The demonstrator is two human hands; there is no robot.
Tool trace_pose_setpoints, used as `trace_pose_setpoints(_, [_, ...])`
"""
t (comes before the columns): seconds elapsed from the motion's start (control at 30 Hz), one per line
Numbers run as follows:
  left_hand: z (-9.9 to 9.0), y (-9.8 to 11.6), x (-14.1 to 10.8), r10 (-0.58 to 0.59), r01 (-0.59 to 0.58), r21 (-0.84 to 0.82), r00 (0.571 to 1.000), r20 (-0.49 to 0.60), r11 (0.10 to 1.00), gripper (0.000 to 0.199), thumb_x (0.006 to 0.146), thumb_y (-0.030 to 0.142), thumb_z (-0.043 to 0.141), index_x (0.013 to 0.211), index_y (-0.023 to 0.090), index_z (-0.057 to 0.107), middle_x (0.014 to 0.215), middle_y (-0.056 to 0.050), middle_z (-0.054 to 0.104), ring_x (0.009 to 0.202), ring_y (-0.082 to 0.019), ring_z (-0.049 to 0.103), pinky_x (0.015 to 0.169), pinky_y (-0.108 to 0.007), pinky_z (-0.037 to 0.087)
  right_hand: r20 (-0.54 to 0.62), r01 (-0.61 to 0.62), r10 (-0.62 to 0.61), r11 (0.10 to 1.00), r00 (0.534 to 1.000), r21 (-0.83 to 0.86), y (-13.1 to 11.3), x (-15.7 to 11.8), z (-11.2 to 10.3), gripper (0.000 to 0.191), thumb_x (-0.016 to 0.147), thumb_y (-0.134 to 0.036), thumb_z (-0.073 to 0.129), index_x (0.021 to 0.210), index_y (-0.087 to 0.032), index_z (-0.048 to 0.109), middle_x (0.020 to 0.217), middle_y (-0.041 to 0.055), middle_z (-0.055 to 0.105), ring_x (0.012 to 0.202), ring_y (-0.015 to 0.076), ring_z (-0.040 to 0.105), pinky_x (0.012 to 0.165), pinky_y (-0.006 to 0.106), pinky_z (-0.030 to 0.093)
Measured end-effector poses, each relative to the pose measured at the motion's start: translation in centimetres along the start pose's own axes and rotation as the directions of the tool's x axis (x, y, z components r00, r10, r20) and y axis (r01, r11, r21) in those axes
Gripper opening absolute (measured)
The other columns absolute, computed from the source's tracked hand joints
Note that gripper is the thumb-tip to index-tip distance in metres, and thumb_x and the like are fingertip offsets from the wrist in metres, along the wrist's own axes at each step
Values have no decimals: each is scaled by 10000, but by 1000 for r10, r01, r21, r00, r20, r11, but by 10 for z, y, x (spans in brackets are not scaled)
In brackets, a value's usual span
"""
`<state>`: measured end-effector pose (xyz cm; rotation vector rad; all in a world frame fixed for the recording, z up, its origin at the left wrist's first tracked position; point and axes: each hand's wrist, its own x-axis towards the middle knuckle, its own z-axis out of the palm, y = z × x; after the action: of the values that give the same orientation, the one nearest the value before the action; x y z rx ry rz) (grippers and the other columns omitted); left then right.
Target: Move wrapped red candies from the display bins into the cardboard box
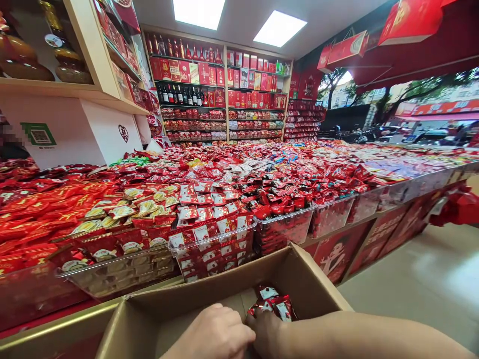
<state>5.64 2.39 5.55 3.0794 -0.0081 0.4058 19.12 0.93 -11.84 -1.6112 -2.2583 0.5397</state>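
An open cardboard box [209,294] is in front of me, and both hands are inside it. My right hand [267,329] reaches in from the right with its fingers closed against a few small red-and-white candy packets [282,306] on the box floor. Beside it, my left hand [215,331] is curled, its thumb side close to the right hand's fingers. What the left hand holds, if anything, is hidden. Just beyond the box, a clear plastic bin [213,242] is stacked with similar red-and-white packets.
Clear bins of red packets [284,227] line the display to the right, with gold-and-red packets [130,224] to the left. Shelves of bottles and boxes [190,72] stand behind. A wooden cabinet [108,99] juts out at upper left. Tiled floor [415,284] lies at right.
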Motion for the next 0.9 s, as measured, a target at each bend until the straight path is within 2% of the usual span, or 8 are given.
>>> trace_pose_setpoints(0.07, [-9,-4,-6,-119,121,-95,993,23,988,247,714,97,427,884,203,570,653,-27,638,577,-157,569,512,-270,374,142,-46,79,975,987,-218,11,1,6,672,320,-441,720,169,-208,108,318,89,460,526,341,583,369,403,380])
trace_pose_setpoints(0.17, [-22,-7,-11,-270,273,-197,962,41,942,231,793,149,394,928,212,570,713,-37,632,642,-161,567,577,-267,414,324,25,106,926,940,-376,22,2,0,697,319,-463,716,150,-194,96,189,8,258,313,249,491,274,313,297])
trace_pose_setpoints(0.3, [-27,-11,-12,-368,350,-321,930,6,880,246,829,181,373,963,211,577,804,-45,634,738,-161,575,654,-262,442,28,150,-148,956,989,-251,5,-4,-40,633,315,-296,763,184,-192,152,203,-73,72,221,105,303,270,227,226])
trace_pose_setpoints(0.4, [-28,-14,-12,-512,459,-444,859,1,770,249,832,228,399,1007,219,576,973,-57,637,893,-186,571,791,-298,430,73,115,-108,987,991,-109,-26,-12,-96,294,442,-235,743,344,-201,468,286,-68,301,302,77,329,313,212,240])
trace_pose_setpoints(0.5, [-29,-15,-12,-658,589,-630,736,159,506,343,803,334,471,1120,207,503,1126,-83,583,1005,-222,538,865,-350,405,37,35,-48,960,998,279,-50,-16,-146,157,647,-321,639,610,-174,598,486,-43,496,434,74,420,401,194,309])
trace_pose_setpoints(0.57, [-28,-14,-11,-620,557,-777,729,290,292,474,757,339,553,1191,215,407,1141,-80,570,1020,-215,533,870,-345,407,-24,5,10,830,1000,558,-55,-18,-165,223,711,-365,584,666,-148,588,533,-43,500,468,61,417,435,181,321])
trace_pose_setpoints(0.67, [-26,-9,-8,-504,441,-893,793,343,87,536,747,251,586,1219,236,333,934,-28,642,877,-173,593,771,-306,449,-64,-11,106,590,992,808,-57,-22,-172,287,721,-390,576,621,-123,550,512,-51,462,452,44,391,433,170,311])
trace_pose_setpoints(0.9, [-32,-5,-1,-644,428,-904,693,324,7,538,794,262,522,1262,167,274,662,-3,648,663,-172,643,574,-254,450,-77,38,226,176,971,984,-65,-24,-169,264,703,-360,613,641,-107,569,565,2,568,484,60,482,455,174,358])
